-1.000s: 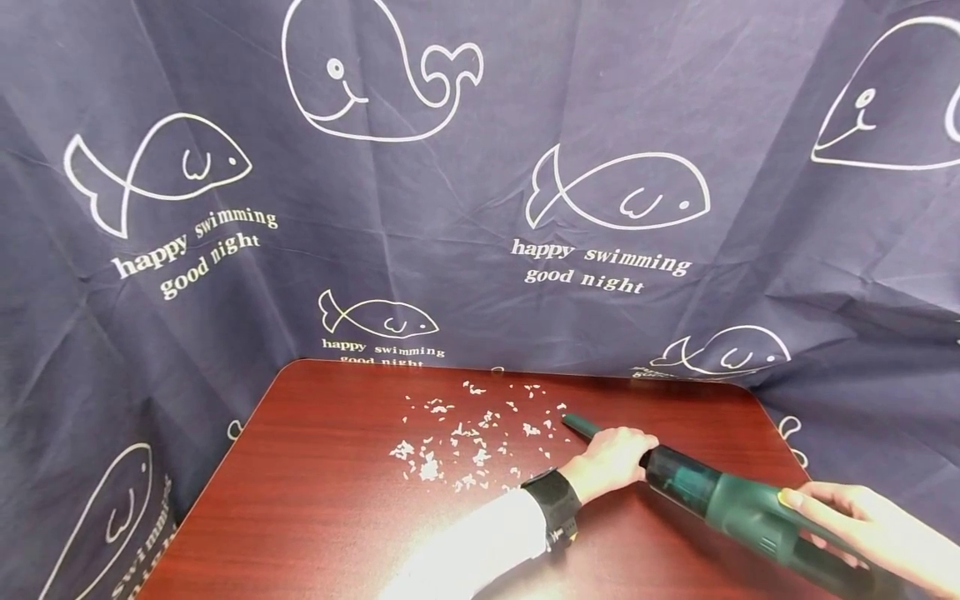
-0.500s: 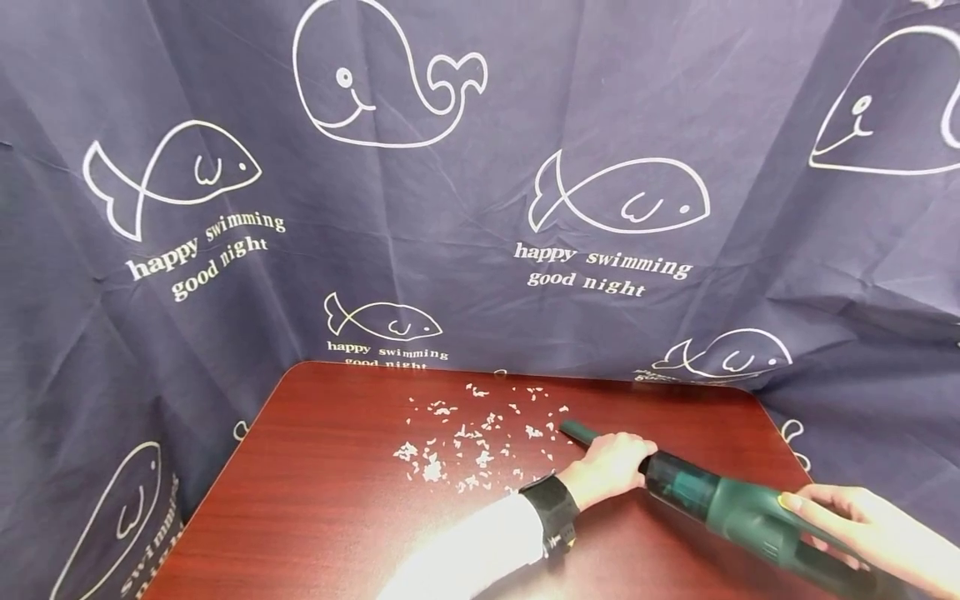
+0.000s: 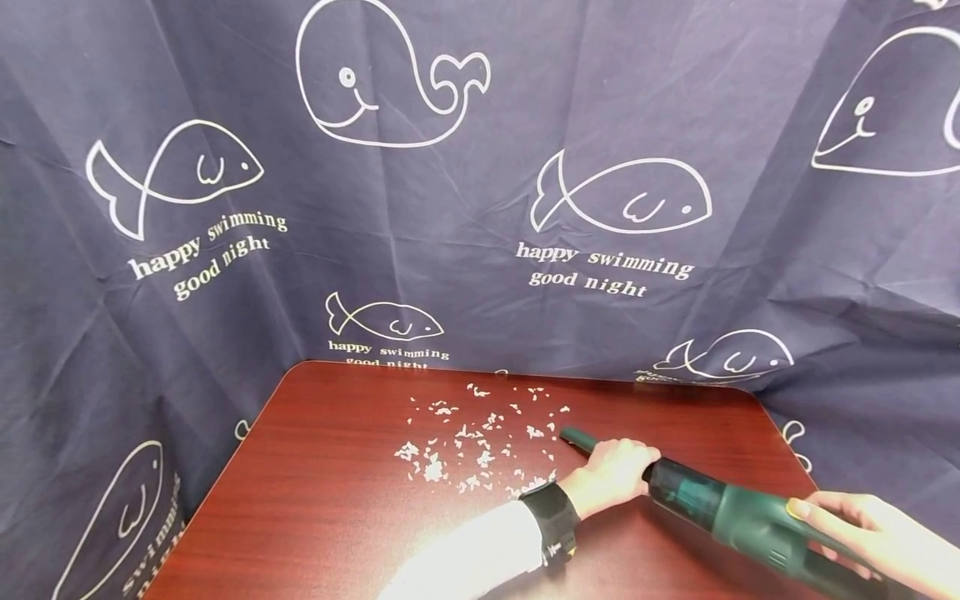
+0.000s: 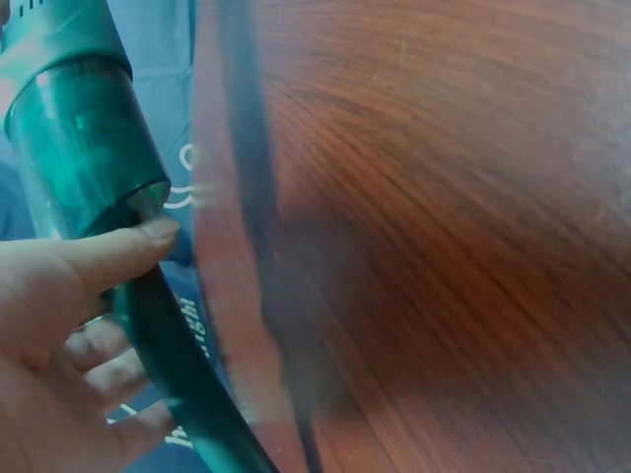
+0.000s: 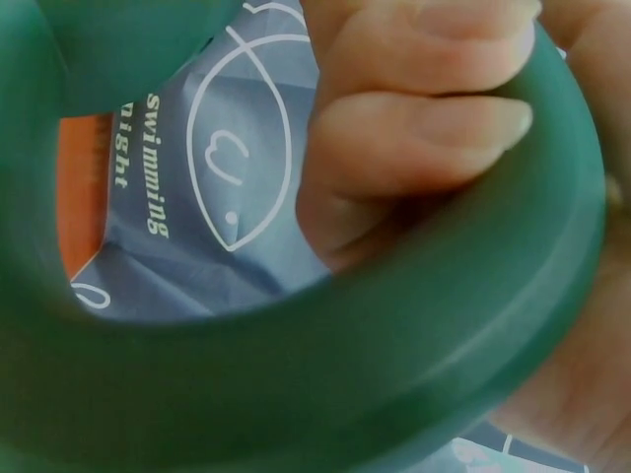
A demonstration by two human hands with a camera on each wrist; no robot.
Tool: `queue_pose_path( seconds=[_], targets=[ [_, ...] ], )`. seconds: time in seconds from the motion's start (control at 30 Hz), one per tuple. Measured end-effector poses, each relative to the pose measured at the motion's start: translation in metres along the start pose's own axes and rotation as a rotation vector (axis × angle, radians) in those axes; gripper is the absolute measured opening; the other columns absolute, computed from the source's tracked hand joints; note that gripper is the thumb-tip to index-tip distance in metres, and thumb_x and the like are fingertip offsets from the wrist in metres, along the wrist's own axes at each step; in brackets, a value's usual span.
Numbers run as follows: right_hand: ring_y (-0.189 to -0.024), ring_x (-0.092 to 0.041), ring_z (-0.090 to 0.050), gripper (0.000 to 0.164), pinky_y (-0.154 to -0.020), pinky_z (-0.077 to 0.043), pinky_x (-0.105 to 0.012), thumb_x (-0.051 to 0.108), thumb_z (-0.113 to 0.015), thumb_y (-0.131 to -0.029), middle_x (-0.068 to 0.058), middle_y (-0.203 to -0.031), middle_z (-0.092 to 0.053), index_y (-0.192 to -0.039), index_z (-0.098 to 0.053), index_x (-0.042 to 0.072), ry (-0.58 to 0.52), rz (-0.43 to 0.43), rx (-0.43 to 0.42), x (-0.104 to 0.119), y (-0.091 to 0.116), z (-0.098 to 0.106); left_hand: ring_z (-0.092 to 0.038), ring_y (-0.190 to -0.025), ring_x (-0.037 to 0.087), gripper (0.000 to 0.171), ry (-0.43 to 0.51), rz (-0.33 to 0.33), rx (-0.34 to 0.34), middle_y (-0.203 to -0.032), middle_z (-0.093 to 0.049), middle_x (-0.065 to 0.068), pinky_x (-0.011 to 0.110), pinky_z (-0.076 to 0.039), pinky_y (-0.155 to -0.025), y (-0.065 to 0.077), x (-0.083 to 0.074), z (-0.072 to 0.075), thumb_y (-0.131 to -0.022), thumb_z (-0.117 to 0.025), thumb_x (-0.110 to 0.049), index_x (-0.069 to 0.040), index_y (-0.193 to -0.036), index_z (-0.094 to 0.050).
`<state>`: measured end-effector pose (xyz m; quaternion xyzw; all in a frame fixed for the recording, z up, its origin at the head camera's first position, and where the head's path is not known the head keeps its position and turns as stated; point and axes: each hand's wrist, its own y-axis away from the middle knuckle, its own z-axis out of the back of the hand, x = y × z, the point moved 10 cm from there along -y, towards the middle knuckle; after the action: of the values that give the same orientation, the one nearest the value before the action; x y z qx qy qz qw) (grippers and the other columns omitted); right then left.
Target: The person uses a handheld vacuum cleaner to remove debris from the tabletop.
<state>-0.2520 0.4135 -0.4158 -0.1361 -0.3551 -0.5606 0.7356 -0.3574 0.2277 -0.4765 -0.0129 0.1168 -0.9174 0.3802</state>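
Observation:
A green handheld vacuum cleaner point(image 3: 753, 518) with a see-through dust cup point(image 4: 94, 138) slants across the right side of the table. My left hand point(image 3: 617, 472) grips its narrow nozzle point(image 4: 182, 365) just ahead of the cup, thumb on one side and fingers round the other. My right hand point(image 3: 862, 525) holds the looped handle point(image 5: 394, 365) at the rear, its fingers curled through the loop in the right wrist view. The nozzle tip points left at the edge of many scattered white paper scraps point(image 3: 433, 469), close over the tabletop.
The reddish-brown wooden table point(image 3: 300, 500) has rounded far corners. Dark blue curtain point(image 3: 450, 217) with white fish and whale drawings hangs behind it and along both sides. A black band point(image 3: 553, 510) sits on the left wrist, below a white sleeve point(image 3: 472, 554).
The nozzle tip has come slightly nearer the front of the table, with both hands keeping their hold. The head view has shifted a little. The scraps look much the same.

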Motion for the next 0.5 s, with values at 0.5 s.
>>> queue_pose_path(
  seconds=[0.5],
  targets=[
    [-0.049,-0.008,-0.050,0.025,-0.047,-0.042,-0.029,0.014,-0.045,-0.110,0.008,-0.069,-0.058,-0.097,-0.066,0.019,0.045,0.044,-0.063,0.013,-0.004,-0.003,-0.070,-0.086,0.002,0.029,-0.024,-0.026,-0.022,-0.098,-0.075,-0.016,0.021,-0.050,-0.074,-0.004,0.005,-0.001,-0.080,-0.088,-0.034,-0.029,-0.103,-0.070]
  ],
)
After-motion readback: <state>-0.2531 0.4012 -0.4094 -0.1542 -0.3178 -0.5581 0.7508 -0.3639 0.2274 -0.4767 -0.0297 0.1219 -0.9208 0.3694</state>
